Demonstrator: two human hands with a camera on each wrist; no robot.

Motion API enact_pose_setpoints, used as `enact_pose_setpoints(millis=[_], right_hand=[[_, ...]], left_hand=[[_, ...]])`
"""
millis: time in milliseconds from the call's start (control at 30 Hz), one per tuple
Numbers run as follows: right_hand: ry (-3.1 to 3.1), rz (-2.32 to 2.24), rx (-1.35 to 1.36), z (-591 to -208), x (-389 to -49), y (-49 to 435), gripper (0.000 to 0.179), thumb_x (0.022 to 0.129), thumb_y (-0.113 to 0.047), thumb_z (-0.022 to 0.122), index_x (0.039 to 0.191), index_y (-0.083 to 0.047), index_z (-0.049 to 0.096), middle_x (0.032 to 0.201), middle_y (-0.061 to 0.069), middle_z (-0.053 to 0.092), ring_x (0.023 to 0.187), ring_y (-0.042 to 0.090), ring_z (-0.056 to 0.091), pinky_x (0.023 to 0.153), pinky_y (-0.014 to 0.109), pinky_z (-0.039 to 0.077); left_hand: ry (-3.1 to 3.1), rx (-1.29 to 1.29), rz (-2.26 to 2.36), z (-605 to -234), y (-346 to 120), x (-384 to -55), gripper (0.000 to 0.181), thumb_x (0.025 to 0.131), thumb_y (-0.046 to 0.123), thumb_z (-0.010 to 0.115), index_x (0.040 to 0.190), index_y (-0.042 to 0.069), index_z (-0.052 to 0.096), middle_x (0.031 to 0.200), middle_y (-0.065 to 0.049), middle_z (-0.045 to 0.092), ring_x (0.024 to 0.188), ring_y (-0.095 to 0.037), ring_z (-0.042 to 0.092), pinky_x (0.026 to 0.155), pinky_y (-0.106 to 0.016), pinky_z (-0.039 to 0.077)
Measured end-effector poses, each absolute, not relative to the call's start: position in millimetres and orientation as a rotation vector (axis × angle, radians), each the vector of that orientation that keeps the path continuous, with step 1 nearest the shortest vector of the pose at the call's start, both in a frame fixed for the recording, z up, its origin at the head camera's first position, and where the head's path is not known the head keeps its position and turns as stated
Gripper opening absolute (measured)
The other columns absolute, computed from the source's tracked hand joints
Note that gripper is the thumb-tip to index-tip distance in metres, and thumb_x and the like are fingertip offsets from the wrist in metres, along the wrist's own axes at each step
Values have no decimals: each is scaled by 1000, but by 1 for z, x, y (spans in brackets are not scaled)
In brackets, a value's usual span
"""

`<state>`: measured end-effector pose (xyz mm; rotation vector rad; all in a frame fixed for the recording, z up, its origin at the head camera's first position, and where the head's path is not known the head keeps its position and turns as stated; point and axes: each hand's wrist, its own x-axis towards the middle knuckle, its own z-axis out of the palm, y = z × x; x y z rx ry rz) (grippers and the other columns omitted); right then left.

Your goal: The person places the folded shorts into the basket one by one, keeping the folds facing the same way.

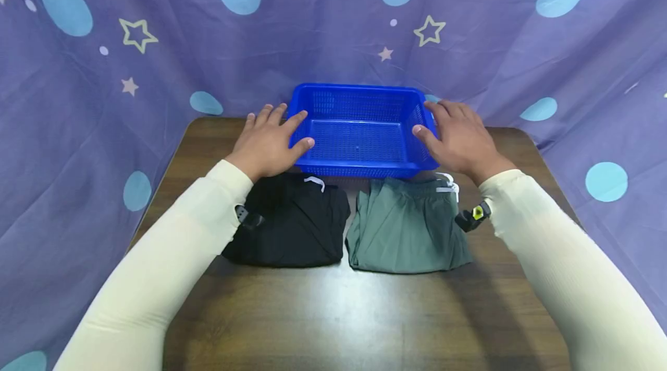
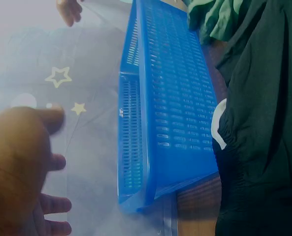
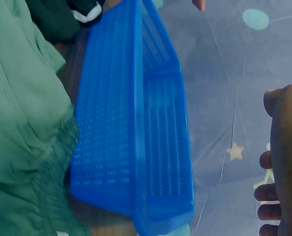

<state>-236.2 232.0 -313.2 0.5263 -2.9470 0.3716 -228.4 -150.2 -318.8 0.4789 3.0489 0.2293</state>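
A blue plastic basket (image 1: 356, 142) with slotted walls stands at the back of the table, nothing inside it. At its left end, my left hand (image 1: 271, 142) is spread with straight fingers; the left wrist view shows this hand (image 2: 17, 167) apart from the rim. Over the basket's right end hovers my right hand (image 1: 461, 136), fingers extended, likewise away from the rim in the right wrist view. Folded black shorts (image 1: 292, 223) with a white drawstring lie in front of the basket on the left. Beside them on the right lie folded green shorts (image 1: 409, 229), also with a white drawstring.
The brown wooden table (image 1: 344, 319) carries the basket and both garments. A purple curtain (image 1: 323, 24) printed with stars and blue ovals hangs close behind and around the table. Small wrist cameras (image 1: 474, 216) sit on both cream sleeves.
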Motion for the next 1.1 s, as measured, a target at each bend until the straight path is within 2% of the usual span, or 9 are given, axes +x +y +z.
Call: enact_pose_setpoints(millis=[167, 300, 833, 1000, 1100], right_hand=[[-2894, 381, 567, -317, -226, 221, 68, 105, -53, 42, 152, -4, 45, 151, 23, 45, 141, 45, 34, 116, 59, 23], [-2881, 375, 605, -320, -220, 213, 67, 105, -54, 43, 151, -5, 46, 151, 22, 46, 142, 43, 35, 116, 58, 24], [-2754, 378, 828, -341, -198, 177, 61, 102, -53, 52, 142, -7, 57, 139, 17, 57, 133, 39, 45, 111, 55, 34], [-2725, 375, 895, -346, -191, 167, 57, 102, -51, 53, 136, -6, 61, 130, 15, 62, 123, 36, 53, 107, 52, 39], [-2705, 393, 932, -351, -187, 161, 51, 101, -48, 55, 128, -6, 65, 115, 11, 69, 108, 31, 61, 99, 51, 45]], left_hand=[[3073, 466, 292, -320, -153, -222, 73, 103, 60, 40, 161, 17, 33, 164, -23, 26, 152, -46, 15, 119, -65, 9], [3100, 471, 312, -322, -158, -217, 70, 104, 56, 45, 159, 14, 37, 161, -23, 32, 150, -46, 22, 118, -65, 15], [3087, 439, 349, -339, -181, -193, 69, 104, 54, 47, 157, 11, 40, 158, -24, 37, 147, -45, 29, 116, -68, 17], [3072, 417, 351, -344, -188, -187, 68, 105, 53, 47, 156, 9, 40, 158, -25, 37, 147, -44, 30, 116, -67, 18], [3069, 378, 361, -346, -192, -184, 67, 105, 52, 48, 153, 6, 43, 155, -26, 40, 144, -46, 34, 114, -67, 22]])
